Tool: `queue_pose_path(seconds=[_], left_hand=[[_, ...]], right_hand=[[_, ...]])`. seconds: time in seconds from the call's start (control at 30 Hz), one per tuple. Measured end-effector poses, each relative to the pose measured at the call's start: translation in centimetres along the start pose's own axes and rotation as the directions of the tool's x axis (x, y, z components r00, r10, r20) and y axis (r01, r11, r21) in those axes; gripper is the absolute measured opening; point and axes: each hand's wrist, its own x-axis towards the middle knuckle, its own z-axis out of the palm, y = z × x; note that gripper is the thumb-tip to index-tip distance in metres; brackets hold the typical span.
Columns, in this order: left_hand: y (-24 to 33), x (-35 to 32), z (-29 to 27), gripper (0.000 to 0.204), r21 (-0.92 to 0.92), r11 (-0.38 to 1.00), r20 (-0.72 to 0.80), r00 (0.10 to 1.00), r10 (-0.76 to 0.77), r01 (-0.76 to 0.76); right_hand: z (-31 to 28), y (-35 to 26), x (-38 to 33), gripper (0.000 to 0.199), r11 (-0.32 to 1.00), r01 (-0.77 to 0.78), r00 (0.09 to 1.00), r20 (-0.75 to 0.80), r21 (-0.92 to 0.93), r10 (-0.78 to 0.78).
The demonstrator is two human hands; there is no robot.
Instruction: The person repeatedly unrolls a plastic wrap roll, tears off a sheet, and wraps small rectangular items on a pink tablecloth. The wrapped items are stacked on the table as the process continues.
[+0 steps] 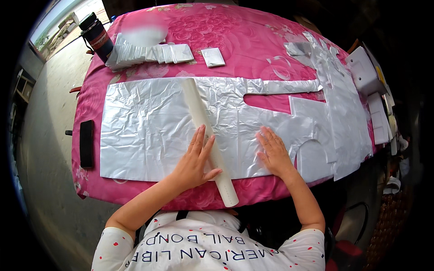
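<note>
Left hand (193, 163) flat on white tube (209, 140) running near-to-far, right hand (273, 152) fingers spread on foil (149, 126)

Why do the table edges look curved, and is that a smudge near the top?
Head view: the fisheye lens bows the pink floral tablecloth toward the dark rim; a blurred oval patch sits near the far edge; daylight makes the crinkled silver foil sheet shine; both hands look sharp.

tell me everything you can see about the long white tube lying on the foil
The white tube is a long, plain, matte cylinder, cardboard by its look. It lies slantwise across the crinkled silver foil sheet, its near end jutting past the table's front edge. The left hand lies flat on its near half; the right hand presses the foil beside it.
</note>
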Motion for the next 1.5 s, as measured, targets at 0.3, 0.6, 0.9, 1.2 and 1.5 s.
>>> queue_pose_path(seconds=[0.3, 0.6, 0.9, 1.2, 1.5], left_hand=[[1.3, 1.0, 1.1, 0.081, -0.126, 0.992, -0.062, 0.998, 0.021, -0.029], [2.8, 2.2, 2.6, 0.078, -0.057, 0.998, 0.073, 0.997, 0.024, -0.020], [4.2, 2.6, 3.3, 0.076, 0.049, 0.996, 0.135, 0.988, 0.069, -0.076], [4.2, 2.9, 3.6, 0.075, 0.040, 0.992, 0.098, 0.988, 0.118, -0.123], [5.6, 3.2, 0.9, 0.052, -0.817, 0.131, 0.482, 0.790, -0.379, 0.561]], right_hand=[[-7.1, 14.8, -7.1, 0.040, 0.366, -0.733, 0.608, -0.311, -0.574, 0.730], [-0.1, 0.2, -1.6, 0.053, 0.995, -0.082, 0.988, -0.129, 0.050, 0.088], [-3.1, 17.4, -8.9, 0.035, 0.794, -0.606, 0.731, -0.434, -0.058, 0.526], [-6.3, 12.5, -7.6, 0.010, 0.829, -0.535, 0.701, -0.632, -0.162, 0.329], [-3.6, -11.5, -0.9, 0.021, 0.779, 0.113, 0.975, -0.220, 0.617, 0.034]])
